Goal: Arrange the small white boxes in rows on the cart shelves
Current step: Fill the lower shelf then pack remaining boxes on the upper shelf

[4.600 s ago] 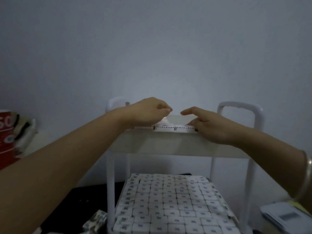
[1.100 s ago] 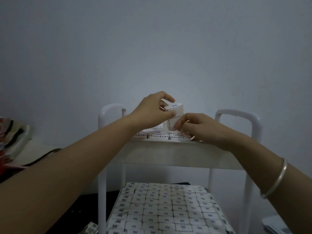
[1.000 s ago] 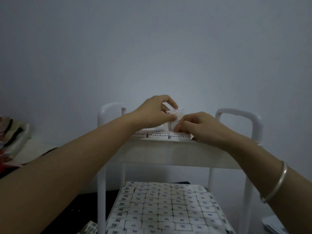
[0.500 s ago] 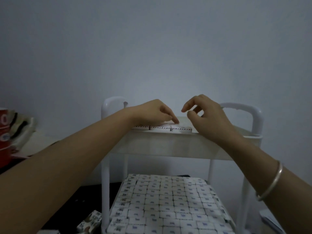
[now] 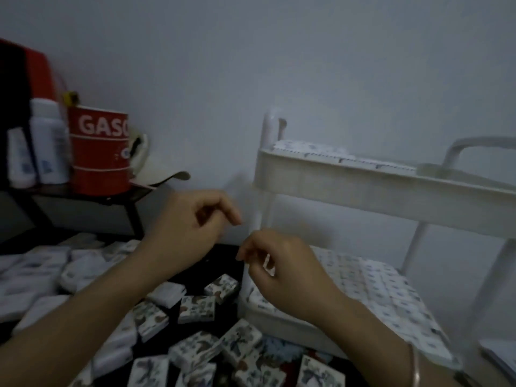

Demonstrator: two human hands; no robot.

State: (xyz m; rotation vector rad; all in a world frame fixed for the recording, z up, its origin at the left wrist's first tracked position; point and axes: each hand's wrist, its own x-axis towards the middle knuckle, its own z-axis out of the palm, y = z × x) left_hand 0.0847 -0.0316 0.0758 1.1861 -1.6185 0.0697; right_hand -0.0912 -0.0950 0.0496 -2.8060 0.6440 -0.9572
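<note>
The white cart (image 5: 363, 191) stands on the right. A short row of small white boxes (image 5: 337, 156) lies along the front of its top shelf. The lower shelf (image 5: 377, 286) is packed with boxes in rows. A pile of loose boxes (image 5: 195, 305), some with patterned faces up, lies on a dark surface at lower left. My left hand (image 5: 192, 227) hangs in the air above the pile, fingers loosely curled, holding nothing. My right hand (image 5: 282, 269) hovers beside it, in front of the cart's lower left corner, fingers also loosely curled and empty.
A red tin (image 5: 97, 152) marked GASO and two white bottles (image 5: 47, 141) stand on a dark ledge (image 5: 83, 198) at the left. The grey wall rises behind the cart. A flat white object (image 5: 499, 356) shows at the lower right edge.
Both hands have come away from the top shelf and dropped down and left. The box held a second ago now lies in the top row. The view has swung toward the loose pile.
</note>
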